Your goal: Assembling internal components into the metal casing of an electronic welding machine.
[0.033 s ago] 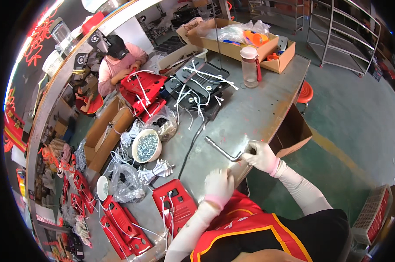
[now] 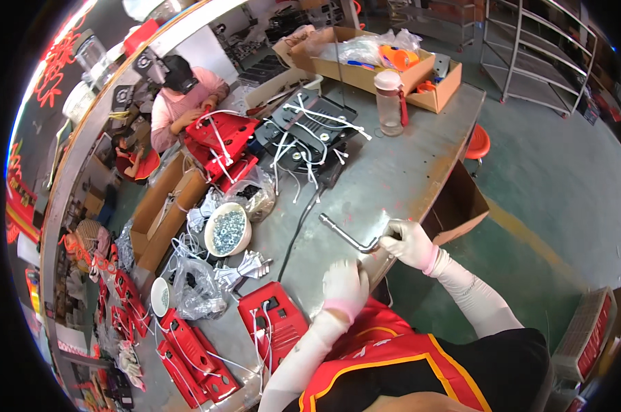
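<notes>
An L-shaped metal socket wrench [image 2: 345,234] lies on the grey metal table, its bent end close to my right fingertips. My right hand [image 2: 412,246], in a white glove, is closed in a pinch at the table's edge; whether it touches the wrench or pinches something small cannot be made out. My left hand [image 2: 345,283], also gloved, is curled near the front edge, its fingertips turned away from view. Left of it is a red metal housing [image 2: 275,319] with white wires and black fittings. Another long red housing [image 2: 190,357] with white cables sits further left.
A white bowl of metal nuts [image 2: 228,230] stands beside plastic bags and bundled white wires. Black wired panels [image 2: 310,130], a lidded bottle [image 2: 391,103] and cardboard boxes [image 2: 448,89] occupy the far side. Across the table a co-worker [image 2: 187,99] handles red housings. An orange stool [image 2: 477,143] stands right.
</notes>
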Tool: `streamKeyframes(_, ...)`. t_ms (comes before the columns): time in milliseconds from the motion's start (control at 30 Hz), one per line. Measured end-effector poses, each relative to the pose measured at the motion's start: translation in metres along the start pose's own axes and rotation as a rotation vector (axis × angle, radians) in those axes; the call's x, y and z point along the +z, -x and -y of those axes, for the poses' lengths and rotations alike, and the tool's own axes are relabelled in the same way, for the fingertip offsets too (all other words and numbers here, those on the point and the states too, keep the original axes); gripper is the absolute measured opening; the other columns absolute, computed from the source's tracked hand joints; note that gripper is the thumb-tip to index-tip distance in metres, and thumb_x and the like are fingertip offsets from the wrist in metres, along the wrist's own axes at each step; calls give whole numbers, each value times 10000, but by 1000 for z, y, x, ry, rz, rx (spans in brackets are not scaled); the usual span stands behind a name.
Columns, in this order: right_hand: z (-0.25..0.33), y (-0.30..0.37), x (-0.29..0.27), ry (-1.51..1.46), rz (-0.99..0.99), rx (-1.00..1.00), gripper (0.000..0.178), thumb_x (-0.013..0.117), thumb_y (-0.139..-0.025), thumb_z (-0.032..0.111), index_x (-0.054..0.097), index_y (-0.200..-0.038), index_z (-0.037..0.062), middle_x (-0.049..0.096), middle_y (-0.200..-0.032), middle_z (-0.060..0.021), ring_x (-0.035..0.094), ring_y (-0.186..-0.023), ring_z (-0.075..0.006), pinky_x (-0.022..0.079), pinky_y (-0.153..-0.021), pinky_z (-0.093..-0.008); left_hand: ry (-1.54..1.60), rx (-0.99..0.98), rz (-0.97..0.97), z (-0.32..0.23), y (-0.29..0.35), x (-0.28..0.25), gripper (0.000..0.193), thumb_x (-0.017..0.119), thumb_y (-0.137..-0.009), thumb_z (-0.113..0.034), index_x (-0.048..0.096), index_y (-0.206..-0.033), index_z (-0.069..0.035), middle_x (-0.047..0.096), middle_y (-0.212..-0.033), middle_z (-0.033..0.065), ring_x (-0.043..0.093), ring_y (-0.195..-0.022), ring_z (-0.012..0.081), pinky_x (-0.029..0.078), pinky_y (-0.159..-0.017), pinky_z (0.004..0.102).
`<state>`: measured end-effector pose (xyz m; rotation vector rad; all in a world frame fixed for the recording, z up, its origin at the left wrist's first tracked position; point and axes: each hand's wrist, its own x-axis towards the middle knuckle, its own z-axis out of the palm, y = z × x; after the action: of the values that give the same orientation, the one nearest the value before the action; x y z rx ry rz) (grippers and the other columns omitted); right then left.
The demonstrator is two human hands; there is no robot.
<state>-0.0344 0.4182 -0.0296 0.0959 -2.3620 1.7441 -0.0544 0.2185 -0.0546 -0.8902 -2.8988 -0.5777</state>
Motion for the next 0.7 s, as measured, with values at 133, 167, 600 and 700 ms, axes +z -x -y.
streamKeyframes(133, -19, 9, -7, -19, -80, 14, 142, 546, -904, 86, 635, -906, -25, 612, -793, -78, 595, -728, -137, 488, -675, -303, -102, -101, -58, 2, -32, 24, 196, 538, -847, -213, 641, -858, -46, 626, -880, 175, 598, -875, 356, 474, -772, 471)
streamKeyframes(167, -19, 13, -10, -119, -99, 87, 142, 540, -899, 54, 639, -962, -26, 622, -840, -82, 605, -767, -142, 499, -714, -304, -83, -65, -81, 7, -37, 28, 180, 555, -839, -208, 632, -852, -45, 621, -868, 172, 596, -850, 359, 471, -766, 471)
streamKeyframes(600, -18, -45, -106, 328, -202, 39, 153, 649, -839, 151, 650, -886, 6, 620, -765, -105, 607, -691, -153, 492, -658, -303, -5, -59, -84, 4, -46, 32, 134, 585, -811, -186, 603, -845, -58, 605, -851, 147, 608, -809, 339, 483, -727, 449)
streamKeyframes(700, -6, -81, -108, 375, -154, -60, 139, 577, -887, 126, 658, -919, 17, 619, -809, -127, 619, -716, -217, 495, -688, -329, 10, -43, -107, 9, -45, 34, 138, 588, -804, -186, 606, -847, -56, 611, -852, 147, 614, -807, 333, 488, -724, 446)
